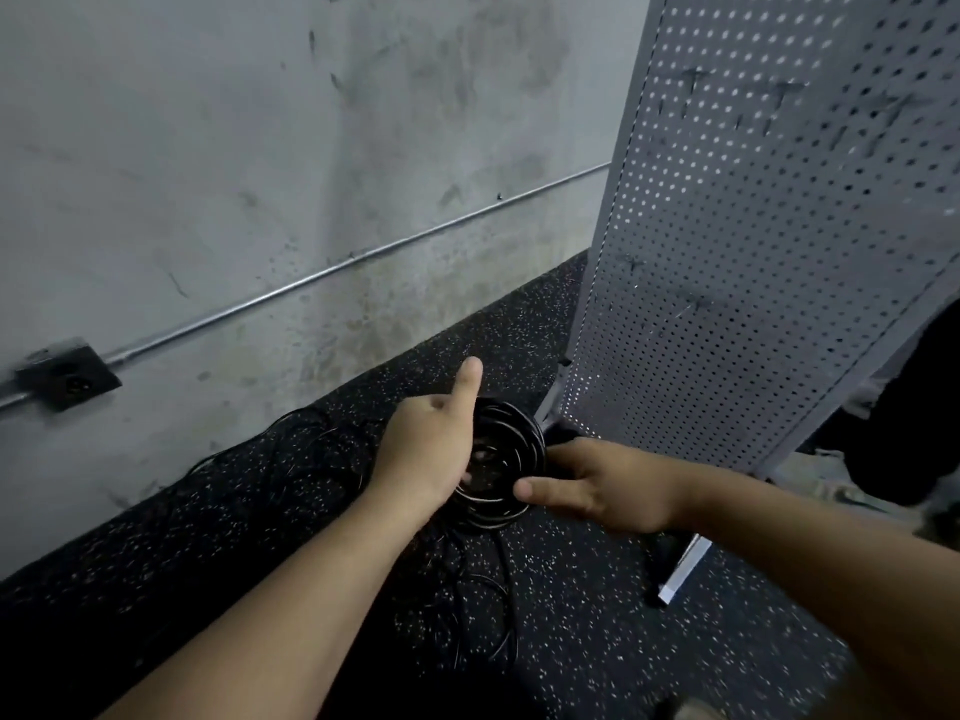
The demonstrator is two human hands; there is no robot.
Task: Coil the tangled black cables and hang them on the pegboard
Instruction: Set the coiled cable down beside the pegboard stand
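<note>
Black cable, wound into a round coil (519, 433), sits low above the speckled floor (597, 641) between both hands. The left hand (431, 452) grips its left side with fingers curled into the ring and thumb raised, and the right hand (602, 488) pinches its right edge. Loose cable (467, 605) lies on the floor under the coil, so I judge the winding unfinished; the pegboard (753, 262) stands just to the right, nearer the right hand, with its hooks (691, 85) well above the coil. No brand, label or writing can be read.
</note>
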